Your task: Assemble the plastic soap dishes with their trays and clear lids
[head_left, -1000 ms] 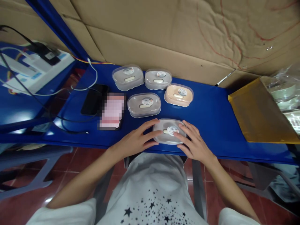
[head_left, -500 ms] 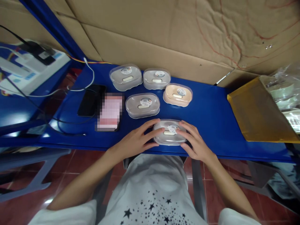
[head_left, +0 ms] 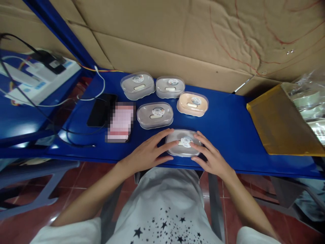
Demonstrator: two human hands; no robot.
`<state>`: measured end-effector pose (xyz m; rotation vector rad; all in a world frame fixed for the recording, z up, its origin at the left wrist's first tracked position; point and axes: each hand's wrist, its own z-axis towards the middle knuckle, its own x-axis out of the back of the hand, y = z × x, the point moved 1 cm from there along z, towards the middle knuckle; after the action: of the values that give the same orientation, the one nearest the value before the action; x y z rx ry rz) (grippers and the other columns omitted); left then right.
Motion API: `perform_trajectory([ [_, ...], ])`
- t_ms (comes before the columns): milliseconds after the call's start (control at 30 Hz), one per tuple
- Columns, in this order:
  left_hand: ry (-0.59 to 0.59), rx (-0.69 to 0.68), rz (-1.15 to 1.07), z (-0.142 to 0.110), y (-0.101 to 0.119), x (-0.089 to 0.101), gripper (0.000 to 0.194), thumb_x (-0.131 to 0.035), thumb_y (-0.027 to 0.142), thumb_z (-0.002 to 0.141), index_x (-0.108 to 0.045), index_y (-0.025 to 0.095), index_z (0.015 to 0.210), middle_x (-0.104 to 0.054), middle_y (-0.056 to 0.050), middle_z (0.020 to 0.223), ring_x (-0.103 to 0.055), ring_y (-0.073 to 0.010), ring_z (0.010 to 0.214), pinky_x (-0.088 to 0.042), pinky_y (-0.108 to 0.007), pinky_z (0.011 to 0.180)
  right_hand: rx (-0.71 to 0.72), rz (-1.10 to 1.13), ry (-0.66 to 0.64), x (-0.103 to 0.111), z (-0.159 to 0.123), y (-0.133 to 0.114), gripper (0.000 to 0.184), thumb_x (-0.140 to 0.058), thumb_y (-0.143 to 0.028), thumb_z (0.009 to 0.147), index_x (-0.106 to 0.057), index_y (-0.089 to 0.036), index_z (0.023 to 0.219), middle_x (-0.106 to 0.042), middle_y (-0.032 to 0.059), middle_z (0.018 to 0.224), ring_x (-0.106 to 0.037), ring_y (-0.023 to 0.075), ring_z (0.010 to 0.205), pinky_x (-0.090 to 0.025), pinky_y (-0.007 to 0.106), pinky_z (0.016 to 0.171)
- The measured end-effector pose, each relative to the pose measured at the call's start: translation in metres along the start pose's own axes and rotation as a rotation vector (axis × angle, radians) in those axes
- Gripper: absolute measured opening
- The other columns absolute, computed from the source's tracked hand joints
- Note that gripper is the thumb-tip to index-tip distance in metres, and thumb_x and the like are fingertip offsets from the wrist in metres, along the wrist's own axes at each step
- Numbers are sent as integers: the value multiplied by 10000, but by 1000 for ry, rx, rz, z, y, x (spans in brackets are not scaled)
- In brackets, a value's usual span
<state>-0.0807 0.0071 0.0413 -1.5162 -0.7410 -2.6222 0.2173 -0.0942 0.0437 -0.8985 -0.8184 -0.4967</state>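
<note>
An oval grey plastic box with a clear lid [head_left: 175,135] lies near the table's front edge, between my hands. My left hand [head_left: 149,150] grips its left side, with the thumb at the near edge and a fingertip on the lid by the pale slot. My right hand [head_left: 210,156] grips the right side, fingers bent, one fingertip at the round white sticker [head_left: 186,141] on the lid. The sticker partly covers the slot. Behind it sit a similar grey box [head_left: 154,116] and a peach box [head_left: 192,103], each with a sticker.
Two more grey boxes, one far left [head_left: 137,86] and one far middle [head_left: 170,87], stand by the cardboard wall [head_left: 162,37]. A black phone [head_left: 101,110] and a blurred-out screen [head_left: 120,122] lie left. Further left is a power strip [head_left: 43,81] with cables. A yellow-edged carton [head_left: 286,122] stands right.
The sticker on the front box now lies further over the pale slot and looks flatter. My right fingers have shifted slightly left. The view has moved a little.
</note>
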Motion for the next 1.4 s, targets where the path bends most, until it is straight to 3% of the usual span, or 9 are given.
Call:
perform_trajectory([
  [433, 7, 13, 81, 0, 2, -2, 571, -673, 370, 1076, -492, 263, 1607, -404, -217, 1721, -500, -384, 1561, -565, -581, 1183, 12, -206, 30, 2, -5, 1, 716, -734, -354, 1037, -399, -390, 1669, -591, 109, 1603, -456, 359, 1596, -499, 622, 1209],
  [633, 272, 153, 329, -10, -4, 25, 583, -765, 234, 995, -572, 331, 1536, -529, -153, 1628, -539, -384, 1512, -471, -617, 1237, -250, -323, 219, 52, -57, 41, 548, -756, -363, 1011, -555, -316, 1519, -585, 153, 1581, -521, 403, 1536, -461, 657, 1206],
  [733, 242, 341, 393, 1, -25, 38, 590, -747, 340, 1005, -562, 281, 1563, -454, -189, 1699, -445, -457, 1573, -404, -694, 1248, -358, -346, 305, 83, -66, 73, 513, -799, -519, 957, -636, -275, 1378, -628, 165, 1488, -570, 412, 1475, -470, 648, 1196],
  [933, 84, 373, 232, 48, -50, 46, 344, -625, 399, 1061, -700, 232, 1352, -713, -135, 1385, -668, -348, 1314, -518, -547, 1172, -467, -277, 292, 103, -19, 134, 447, -582, -628, 1041, -680, -244, 1246, -758, 122, 1207, -743, 296, 1101, -606, 493, 994],
  [1067, -69, 409, 210, 74, -48, 40, 506, -732, 511, 977, -660, 274, 1418, -568, -152, 1598, -619, -415, 1393, -520, -600, 1142, -460, -344, 303, 104, 19, 154, 496, -533, -594, 1047, -700, -198, 1294, -711, 203, 1380, -657, 391, 1322, -493, 630, 1138],
  [1133, -151, 425, 180, 86, -51, 39, 589, -773, 541, 928, -635, 283, 1439, -574, -148, 1594, -633, -428, 1371, -535, -591, 1106, -440, -371, 291, 100, 39, 152, 488, -482, -556, 1076, -701, -212, 1344, -665, 194, 1489, -584, 403, 1435, -418, 661, 1202],
  [1233, -204, 427, 76, 104, -61, 38, 581, -711, 608, 950, -626, 288, 1427, -687, -98, 1464, -685, -382, 1298, -554, -517, 1062, -324, -357, 165, 82, 75, 133, 516, -527, -583, 1075, -639, -291, 1487, -611, 107, 1605, -519, 338, 1526, -384, 574, 1264],
  [1300, -194, 418, -3, 113, -68, 36, 581, -641, 668, 982, -629, 290, 1424, -742, -69, 1383, -725, -343, 1228, -566, -473, 1034, -232, -346, 29, 63, 100, 118, 639, -588, -623, 1049, -533, -310, 1603, -508, 92, 1707, -438, 344, 1592, -355, 580, 1279],
  [1400, -131, 397, -24, 115, -76, 27, 576, -587, 645, 1025, -614, 266, 1457, -725, -90, 1433, -713, -330, 1268, -545, -480, 1092, -239, -382, -12, 43, 125, 104, 533, -584, -559, 1071, -600, -318, 1546, -551, 79, 1673, -480, 346, 1545, -384, 567, 1233],
])
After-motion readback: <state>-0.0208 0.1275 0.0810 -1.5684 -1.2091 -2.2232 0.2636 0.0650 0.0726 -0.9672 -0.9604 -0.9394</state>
